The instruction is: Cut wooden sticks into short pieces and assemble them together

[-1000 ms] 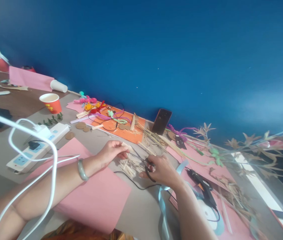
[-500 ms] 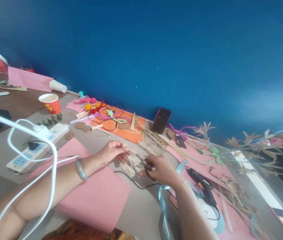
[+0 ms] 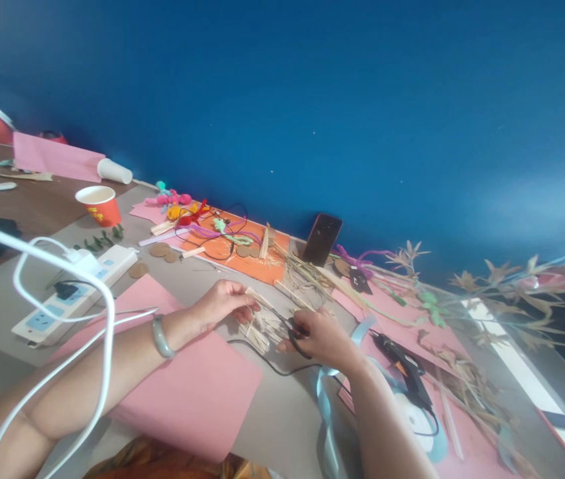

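Note:
My left hand (image 3: 223, 303) pinches a thin pale straw strip (image 3: 257, 297) above the grey table. My right hand (image 3: 321, 336) has its fingers through the black handles of scissors (image 3: 286, 323), whose blades point toward the strip. Below both hands lies a small heap of cut pale straw pieces (image 3: 258, 331). A green bangle (image 3: 160, 337) sits on my left wrist.
A pink paper sheet (image 3: 187, 386) lies under my left arm. A white power strip (image 3: 75, 293) with white cables sits left, a red paper cup (image 3: 99, 203) behind it. An orange sheet (image 3: 242, 256), a phone (image 3: 323, 239), a black glue gun (image 3: 402, 362), a light-blue ribbon (image 3: 326, 412) and dried stalks (image 3: 466, 386) crowd the right.
The hands stay almost in place; my right hand with the scissors has edged slightly left toward the strip.

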A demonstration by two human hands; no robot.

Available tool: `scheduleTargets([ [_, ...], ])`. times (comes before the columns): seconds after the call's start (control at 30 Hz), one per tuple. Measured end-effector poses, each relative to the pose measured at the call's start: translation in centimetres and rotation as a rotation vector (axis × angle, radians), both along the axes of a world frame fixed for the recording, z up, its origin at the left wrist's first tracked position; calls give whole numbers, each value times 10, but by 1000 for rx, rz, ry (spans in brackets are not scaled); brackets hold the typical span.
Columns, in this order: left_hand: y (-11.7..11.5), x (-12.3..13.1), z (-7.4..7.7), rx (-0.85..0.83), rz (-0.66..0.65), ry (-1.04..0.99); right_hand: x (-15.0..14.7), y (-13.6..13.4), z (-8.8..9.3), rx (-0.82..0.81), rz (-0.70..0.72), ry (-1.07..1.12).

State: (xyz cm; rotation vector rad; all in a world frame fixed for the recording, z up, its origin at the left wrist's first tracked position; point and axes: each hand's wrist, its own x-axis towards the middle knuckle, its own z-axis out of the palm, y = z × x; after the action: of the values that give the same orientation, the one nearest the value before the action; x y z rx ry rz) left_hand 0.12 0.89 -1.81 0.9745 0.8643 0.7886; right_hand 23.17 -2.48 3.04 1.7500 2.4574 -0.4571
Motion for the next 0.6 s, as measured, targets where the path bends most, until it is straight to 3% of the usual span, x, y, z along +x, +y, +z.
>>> scheduleTargets([
  [0.6, -1, 0, -1, -23, 2, -27, -2, 2, 0, 23, -77, -117],
])
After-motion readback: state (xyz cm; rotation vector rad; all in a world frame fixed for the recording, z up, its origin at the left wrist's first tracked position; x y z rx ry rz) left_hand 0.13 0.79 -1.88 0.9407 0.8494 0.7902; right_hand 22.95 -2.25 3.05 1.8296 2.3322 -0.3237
